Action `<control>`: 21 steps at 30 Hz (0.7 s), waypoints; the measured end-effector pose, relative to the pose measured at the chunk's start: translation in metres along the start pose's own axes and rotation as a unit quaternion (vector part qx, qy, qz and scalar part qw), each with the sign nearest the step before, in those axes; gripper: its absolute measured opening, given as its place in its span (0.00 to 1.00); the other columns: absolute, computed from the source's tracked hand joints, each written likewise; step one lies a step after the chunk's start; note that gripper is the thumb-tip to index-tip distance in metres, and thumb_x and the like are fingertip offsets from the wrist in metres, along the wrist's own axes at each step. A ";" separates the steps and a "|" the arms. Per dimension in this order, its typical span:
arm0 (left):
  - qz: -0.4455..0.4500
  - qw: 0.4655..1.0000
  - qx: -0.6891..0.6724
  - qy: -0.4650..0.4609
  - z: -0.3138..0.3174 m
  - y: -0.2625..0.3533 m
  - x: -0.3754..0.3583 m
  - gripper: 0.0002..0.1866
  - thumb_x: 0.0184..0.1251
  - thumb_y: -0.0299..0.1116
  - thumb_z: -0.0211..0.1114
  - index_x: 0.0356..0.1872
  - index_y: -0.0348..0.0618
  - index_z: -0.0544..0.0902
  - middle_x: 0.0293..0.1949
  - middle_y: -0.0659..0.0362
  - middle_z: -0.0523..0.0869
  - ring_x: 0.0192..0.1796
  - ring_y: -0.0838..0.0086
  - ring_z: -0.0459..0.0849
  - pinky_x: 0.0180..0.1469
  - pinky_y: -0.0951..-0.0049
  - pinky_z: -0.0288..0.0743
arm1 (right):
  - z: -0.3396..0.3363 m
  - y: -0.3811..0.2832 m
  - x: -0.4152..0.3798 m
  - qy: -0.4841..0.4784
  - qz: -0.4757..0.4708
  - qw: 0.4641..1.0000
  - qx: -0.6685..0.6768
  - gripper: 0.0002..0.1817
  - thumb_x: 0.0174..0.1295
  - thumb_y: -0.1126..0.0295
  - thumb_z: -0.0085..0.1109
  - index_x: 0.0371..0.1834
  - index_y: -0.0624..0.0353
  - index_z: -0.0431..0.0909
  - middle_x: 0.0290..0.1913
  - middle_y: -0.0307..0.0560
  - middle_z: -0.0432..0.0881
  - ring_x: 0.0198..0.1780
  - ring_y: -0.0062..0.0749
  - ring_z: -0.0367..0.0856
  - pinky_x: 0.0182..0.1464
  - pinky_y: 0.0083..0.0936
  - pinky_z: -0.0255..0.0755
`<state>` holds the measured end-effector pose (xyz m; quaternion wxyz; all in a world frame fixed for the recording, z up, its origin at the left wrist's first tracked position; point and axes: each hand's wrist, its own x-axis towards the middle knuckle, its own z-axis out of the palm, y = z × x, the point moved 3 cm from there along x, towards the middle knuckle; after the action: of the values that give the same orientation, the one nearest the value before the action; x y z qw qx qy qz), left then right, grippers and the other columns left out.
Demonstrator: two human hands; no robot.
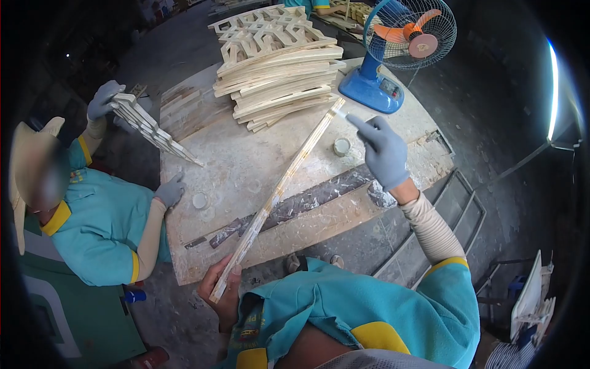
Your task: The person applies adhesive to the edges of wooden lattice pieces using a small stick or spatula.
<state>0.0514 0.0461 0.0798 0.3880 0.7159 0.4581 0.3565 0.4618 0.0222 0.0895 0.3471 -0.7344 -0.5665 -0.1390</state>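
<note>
My bare left hand [225, 286] is closed around the lower end of a long, narrow wooden strip [279, 189]. Pale white smears mark much of the strip, which slants up and away across the table. My right hand [384, 150], in a grey glove, reaches over the table with its index finger stretched towards the strip's far end. White shows at that fingertip; whether it is a coating or a small object I cannot make out. Close to this hand stands a small round cup [342, 146] with pale contents.
A stack of openwork wooden frames [279, 77] stands on the worktable [184, 240], beside a blue fan [375, 89]. At left, a co-worker [104, 209] in gloves holds a wooden lattice piece [150, 130]. A smeared dark tube [301, 204] lies along the near side.
</note>
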 end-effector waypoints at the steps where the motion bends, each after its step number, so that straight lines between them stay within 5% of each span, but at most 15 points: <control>1: -0.008 1.000 0.006 -0.002 0.000 0.002 0.000 0.18 0.71 0.33 0.71 0.56 0.31 0.86 0.45 0.51 0.91 0.45 0.74 0.88 0.50 0.73 0.80 | -0.005 0.002 0.005 0.035 0.012 0.999 0.007 0.29 0.60 0.82 0.58 0.63 0.42 0.85 0.35 0.48 0.79 0.32 0.43 0.82 0.36 0.36 0.74; 16: -0.009 0.999 -0.023 0.023 -0.001 -0.012 -0.005 0.18 0.70 0.32 0.71 0.55 0.31 0.86 0.45 0.52 0.91 0.47 0.73 0.87 0.53 0.73 0.79 | 0.000 0.012 0.009 0.016 0.013 1.000 0.004 0.28 0.60 0.78 0.61 0.63 0.38 0.84 0.34 0.45 0.78 0.32 0.42 0.81 0.35 0.35 0.75; 21: -0.027 0.999 -0.023 0.024 0.000 -0.010 -0.004 0.17 0.69 0.31 0.72 0.54 0.30 0.86 0.45 0.52 0.91 0.46 0.74 0.88 0.52 0.73 0.79 | -0.004 -0.005 0.008 0.016 -0.021 0.994 -0.107 0.30 0.59 0.82 0.57 0.64 0.39 0.84 0.34 0.46 0.77 0.33 0.43 0.81 0.36 0.37 0.75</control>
<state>0.0467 0.0446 0.0705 0.4027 0.6854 0.4778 0.3739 0.4610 0.0262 0.0988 0.2730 -0.7528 -0.5579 -0.2181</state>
